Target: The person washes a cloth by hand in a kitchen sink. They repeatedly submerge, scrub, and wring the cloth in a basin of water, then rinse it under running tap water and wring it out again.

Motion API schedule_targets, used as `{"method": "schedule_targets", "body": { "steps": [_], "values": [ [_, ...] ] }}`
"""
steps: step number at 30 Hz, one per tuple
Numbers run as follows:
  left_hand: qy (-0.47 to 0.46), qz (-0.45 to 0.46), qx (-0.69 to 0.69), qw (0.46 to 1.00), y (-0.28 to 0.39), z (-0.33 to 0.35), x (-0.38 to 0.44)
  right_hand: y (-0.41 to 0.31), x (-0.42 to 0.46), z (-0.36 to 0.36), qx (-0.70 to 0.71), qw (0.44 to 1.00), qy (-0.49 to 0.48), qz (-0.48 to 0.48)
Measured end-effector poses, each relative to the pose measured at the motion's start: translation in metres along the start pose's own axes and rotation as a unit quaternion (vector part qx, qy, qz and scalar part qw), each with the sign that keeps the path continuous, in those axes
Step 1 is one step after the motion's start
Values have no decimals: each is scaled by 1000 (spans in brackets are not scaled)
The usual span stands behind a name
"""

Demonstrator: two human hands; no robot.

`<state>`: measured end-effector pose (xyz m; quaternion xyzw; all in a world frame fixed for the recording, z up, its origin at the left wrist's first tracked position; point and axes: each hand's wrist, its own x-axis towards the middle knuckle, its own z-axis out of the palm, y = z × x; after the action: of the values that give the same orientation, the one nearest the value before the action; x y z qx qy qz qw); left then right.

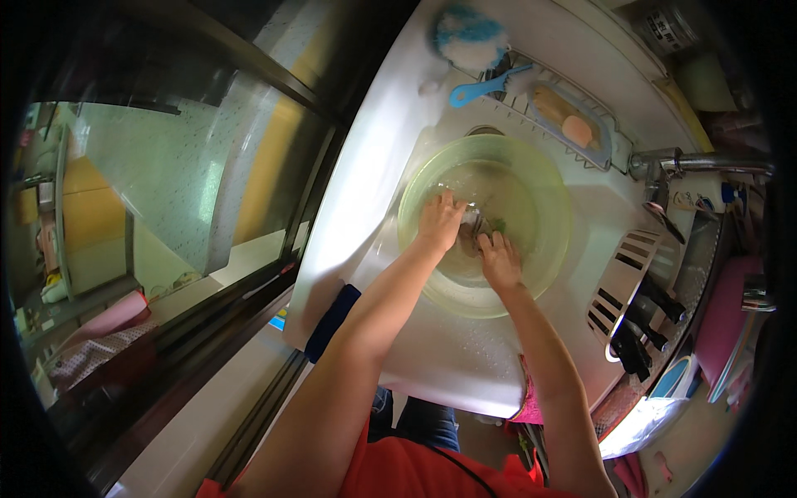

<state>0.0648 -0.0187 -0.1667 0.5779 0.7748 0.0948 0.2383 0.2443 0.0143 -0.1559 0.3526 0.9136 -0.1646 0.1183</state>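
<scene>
A translucent yellow-green plastic basin [554,249] stands in the white sink [429,348], with cloudy water [498,187] inside. Both my hands reach into it. My left hand [441,221] is at the left of the water, fingers bent downward beside a small brownish-grey item [468,239] with a whitish part. From the right, the fingers of my right hand [501,258] curl onto that same item. A bit of green [497,225] shows just above my right fingers. The water and my fingers partly hide the item, so its kind is unclear.
Behind the basin, a wire rack [554,131] holds a blue-handled brush [482,90] and a soap dish [570,115]. A blue-and-white scrubber [470,37] sits at the back left. The metal faucet [660,168] and a slotted holder with black-handled utensils [626,280] are at the right. A window frame [311,180] borders the left.
</scene>
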Motion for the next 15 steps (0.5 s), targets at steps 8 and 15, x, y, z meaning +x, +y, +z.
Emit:
{"method": "schedule_targets", "body": {
  "steps": [8, 15],
  "values": [
    [-141, -80, -353, 922, 37, -62, -4, 9, 14, -38, 711, 615, 107, 325],
    [171, 168, -374, 896, 115, -111, -43, -13, -20, -111, 912, 311, 95, 249]
  ]
}}
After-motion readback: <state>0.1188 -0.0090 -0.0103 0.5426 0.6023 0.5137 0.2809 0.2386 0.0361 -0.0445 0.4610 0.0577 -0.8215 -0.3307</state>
